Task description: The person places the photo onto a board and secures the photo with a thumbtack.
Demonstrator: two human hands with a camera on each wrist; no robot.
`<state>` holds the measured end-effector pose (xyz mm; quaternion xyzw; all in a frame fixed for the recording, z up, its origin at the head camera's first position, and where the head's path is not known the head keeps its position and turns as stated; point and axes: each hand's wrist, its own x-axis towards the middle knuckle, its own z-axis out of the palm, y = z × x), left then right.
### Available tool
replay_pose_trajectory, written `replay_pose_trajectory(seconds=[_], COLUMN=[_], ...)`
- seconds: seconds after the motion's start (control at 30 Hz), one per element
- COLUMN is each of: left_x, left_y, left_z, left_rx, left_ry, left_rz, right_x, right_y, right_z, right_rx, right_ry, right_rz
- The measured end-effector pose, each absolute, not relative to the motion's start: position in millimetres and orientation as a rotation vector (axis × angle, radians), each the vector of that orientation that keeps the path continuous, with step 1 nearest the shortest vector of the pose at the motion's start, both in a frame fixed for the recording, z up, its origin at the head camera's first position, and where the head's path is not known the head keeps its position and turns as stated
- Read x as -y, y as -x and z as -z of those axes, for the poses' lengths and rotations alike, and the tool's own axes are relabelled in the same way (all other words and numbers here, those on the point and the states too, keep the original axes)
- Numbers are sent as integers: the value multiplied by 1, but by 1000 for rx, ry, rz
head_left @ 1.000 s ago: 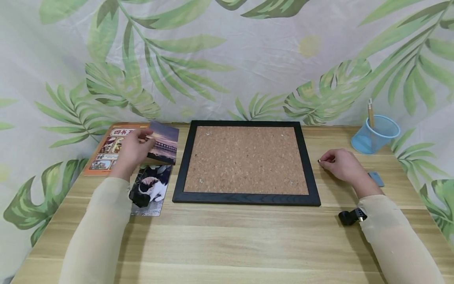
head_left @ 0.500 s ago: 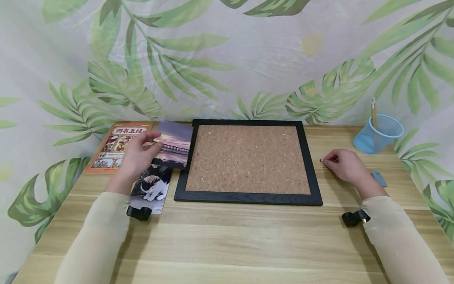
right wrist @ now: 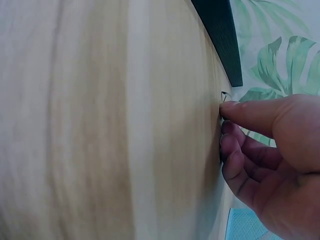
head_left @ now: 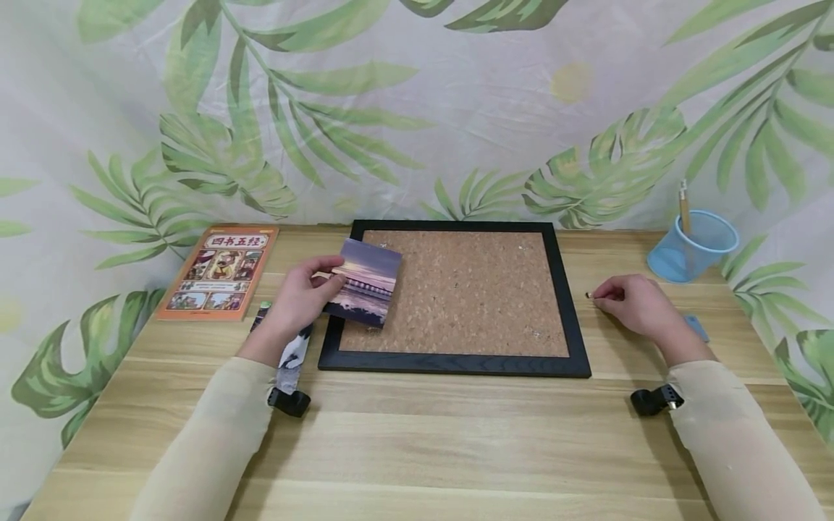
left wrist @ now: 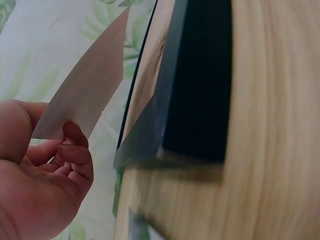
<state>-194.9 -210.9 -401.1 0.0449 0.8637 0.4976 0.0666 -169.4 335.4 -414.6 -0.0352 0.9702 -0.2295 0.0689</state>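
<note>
In the head view my left hand (head_left: 305,297) pinches a photo (head_left: 366,286) of a purple sunset with a pier by its left edge. The photo is over the left part of the black-framed corkboard (head_left: 465,293); the left wrist view shows its pale back (left wrist: 90,80), tilted and apart from the board. My left forearm partly hides a second photo (head_left: 293,362), of a black-and-white cat, lying on the table. Right of the board, my right hand (head_left: 630,302) pinches a tiny dark, shiny piece (right wrist: 223,105) at the tabletop. Its kind is too small to tell.
An orange comic-style book (head_left: 218,273) lies at the table's back left. A blue mesh cup (head_left: 693,246) holding a pencil (head_left: 683,210) stands at the back right. A small grey-blue flat object (head_left: 696,328) is partly behind my right wrist. Leaf-patterned cloth hangs behind the table.
My left hand has carried the sunset photo rightward from beside the book to over the board's left part, uncovering the book. My right hand has stayed nearly in place.
</note>
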Motion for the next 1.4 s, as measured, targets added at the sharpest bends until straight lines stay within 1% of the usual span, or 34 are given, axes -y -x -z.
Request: replay_pose_trajectory(seconds=[0.37, 0.57, 0.8, 1.1, 1.4], left_x=[184, 174, 161, 153, 146], left_y=[193, 195, 200, 208, 214], left_z=[411, 414, 409, 411, 410], left_rx=[-2549, -2563, -2583, -2620, -2641], left_ry=[-191, -241, -338, -398, -405], left_rz=[-1487, -1395, -1259, -1035, -945], right_x=[-339, -338, -333, -311, -277], right_y=[168, 166, 164, 166, 175], right_z=[417, 413, 407, 395, 386], right_rx=[-2937, -2962, -2976, -2925, -2729], right_ry=[156, 134, 134, 186, 185], right_rz=[694, 725, 769, 869, 1214])
